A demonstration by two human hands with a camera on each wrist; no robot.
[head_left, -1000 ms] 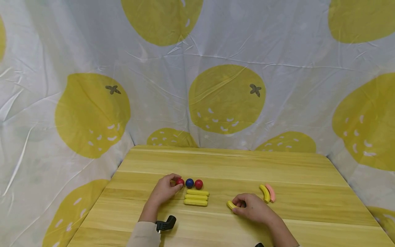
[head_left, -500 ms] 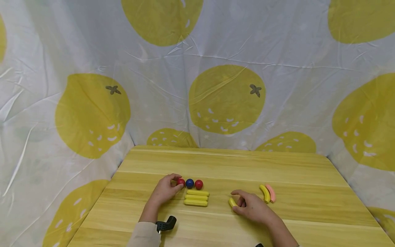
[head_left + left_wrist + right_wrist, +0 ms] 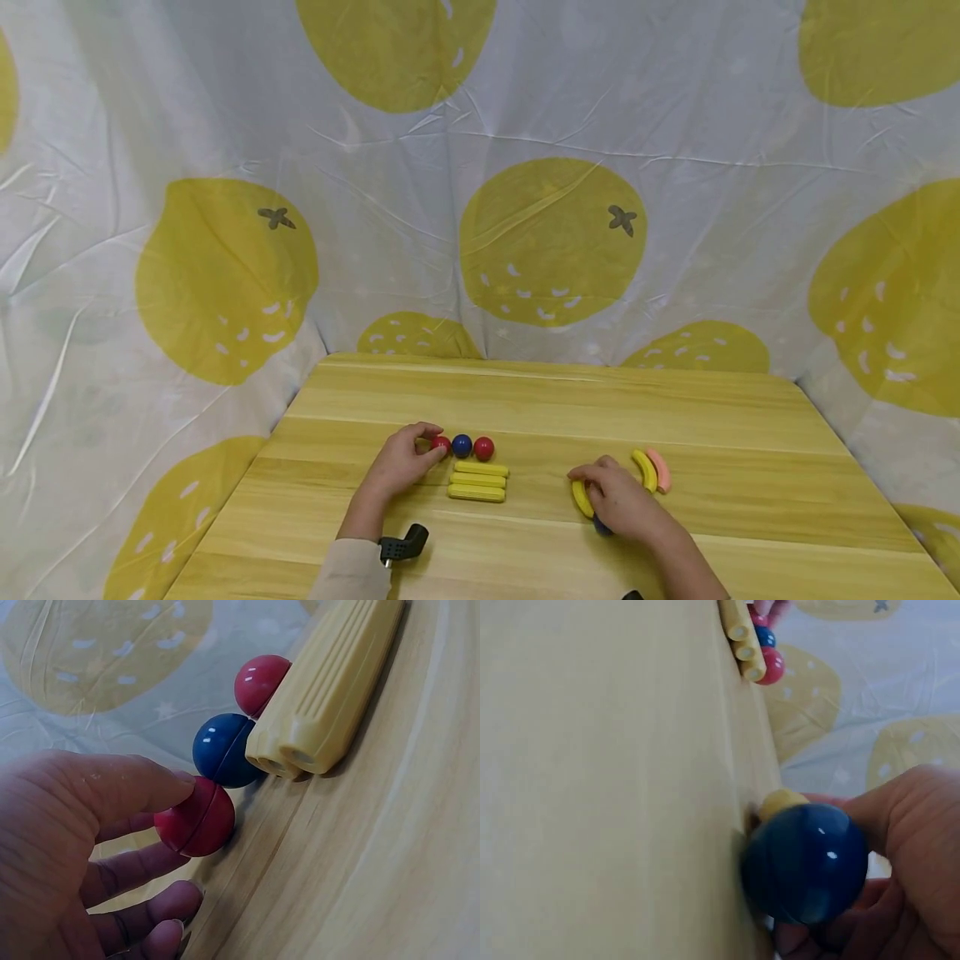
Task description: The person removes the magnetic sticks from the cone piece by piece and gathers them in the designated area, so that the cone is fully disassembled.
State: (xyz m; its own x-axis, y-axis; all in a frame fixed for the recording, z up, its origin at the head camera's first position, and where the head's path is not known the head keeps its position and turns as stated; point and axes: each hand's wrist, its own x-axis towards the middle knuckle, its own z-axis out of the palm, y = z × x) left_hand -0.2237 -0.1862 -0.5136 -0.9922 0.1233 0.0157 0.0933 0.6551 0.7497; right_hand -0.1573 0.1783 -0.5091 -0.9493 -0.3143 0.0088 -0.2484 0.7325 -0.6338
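My left hand [image 3: 401, 458] pinches a red ball [image 3: 199, 821] between thumb and fingers at the left end of a short row. Touching it is a blue ball [image 3: 221, 750], and beyond that a second red ball [image 3: 261, 684]. Three straight yellow sticks [image 3: 477, 482] lie side by side just in front of the row. Further right, my right hand [image 3: 618, 497] holds a yellow curved stick [image 3: 581, 500] low over the table. Another blue ball [image 3: 806, 862] sits by that stick, partly under the hand; whether fingers grip this ball is hidden.
A yellow curved stick [image 3: 644, 470] and a pink curved stick [image 3: 659, 471] lie together just beyond my right hand. The wooden table [image 3: 555, 400] ends at a lemon-patterned cloth [image 3: 420, 250] behind and at both sides.
My right hand has shifted slightly right with the curved yellow stick, which has turned more upright in the head view. The blue ball beneath shows lower. My left hand stays nearly still.
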